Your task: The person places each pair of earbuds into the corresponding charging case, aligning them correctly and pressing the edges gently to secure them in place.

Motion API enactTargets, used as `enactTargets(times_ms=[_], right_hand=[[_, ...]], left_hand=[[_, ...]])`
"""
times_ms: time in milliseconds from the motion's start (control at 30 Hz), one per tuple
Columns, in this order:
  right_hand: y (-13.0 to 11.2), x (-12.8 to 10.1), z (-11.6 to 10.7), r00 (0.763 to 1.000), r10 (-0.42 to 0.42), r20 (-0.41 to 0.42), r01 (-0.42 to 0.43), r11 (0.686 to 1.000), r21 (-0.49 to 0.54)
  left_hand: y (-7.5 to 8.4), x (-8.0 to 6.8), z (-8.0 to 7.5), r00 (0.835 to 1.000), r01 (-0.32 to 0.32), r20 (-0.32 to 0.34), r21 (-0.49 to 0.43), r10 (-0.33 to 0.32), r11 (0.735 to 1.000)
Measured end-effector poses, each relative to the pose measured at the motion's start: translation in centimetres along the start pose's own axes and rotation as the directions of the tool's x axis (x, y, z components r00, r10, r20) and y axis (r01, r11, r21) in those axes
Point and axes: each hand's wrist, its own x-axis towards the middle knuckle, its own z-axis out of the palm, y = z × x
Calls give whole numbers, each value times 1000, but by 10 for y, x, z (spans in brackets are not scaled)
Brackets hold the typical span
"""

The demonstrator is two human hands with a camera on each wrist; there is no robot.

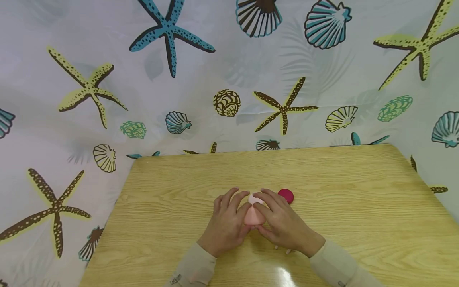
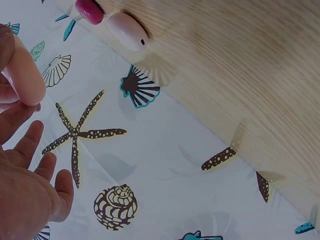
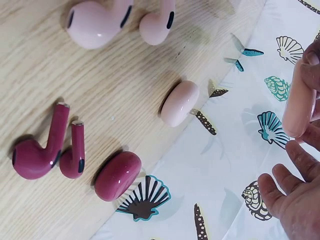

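A smooth peach earbud case (image 1: 254, 216) is held up between both hands above the wooden table. My left hand (image 1: 227, 221) pinches its left side with thumb and fingertips. On the opposite side my right hand (image 1: 287, 221) does the same, its other fingers spread in the right wrist view. The case's rounded end shows in the left wrist view; fingers cover the rest, and I see no gap in it. Just behind it on the table lies a pale pink case (image 3: 180, 103). A magenta case (image 1: 285, 195) is beyond the right hand.
Pale pink earbuds (image 3: 95, 25) and magenta earbuds (image 3: 37, 157) lie on the table (image 1: 172, 207), mostly hidden under my right hand in the head view. A curtain (image 1: 201, 91) printed with shells and starfish hangs along the table's far edge and sides.
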Motion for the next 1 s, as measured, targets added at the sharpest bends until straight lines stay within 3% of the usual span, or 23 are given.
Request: enactTargets(times_ms=[300, 533, 700, 833, 900, 1000], right_hand=[[1, -1, 2, 999, 23, 26, -23, 1000, 5], [5, -5, 1, 999, 42, 13, -42, 999, 9], [8, -8, -2, 998, 63, 19, -64, 998, 18], [9, -10, -2, 998, 66, 21, -66, 997, 24], [10, -12, -2, 998, 64, 18, -65, 998, 27], [12, -15, -2, 998, 62, 4, -62, 998, 30]], left_hand=[[-2, -2, 3, 1000, 4, 3, -28, -3, 1000], [-11, -6, 8, 993, 92, 83, -100, -83, 991], [-22, -6, 17, 978, 183, 130, -146, -165, 972], [-31, -7, 26, 953, 264, 195, -150, -233, 953], [-36, -8, 30, 941, 289, 222, -136, -255, 948], [-40, -8, 36, 938, 293, 228, -114, -262, 949]])
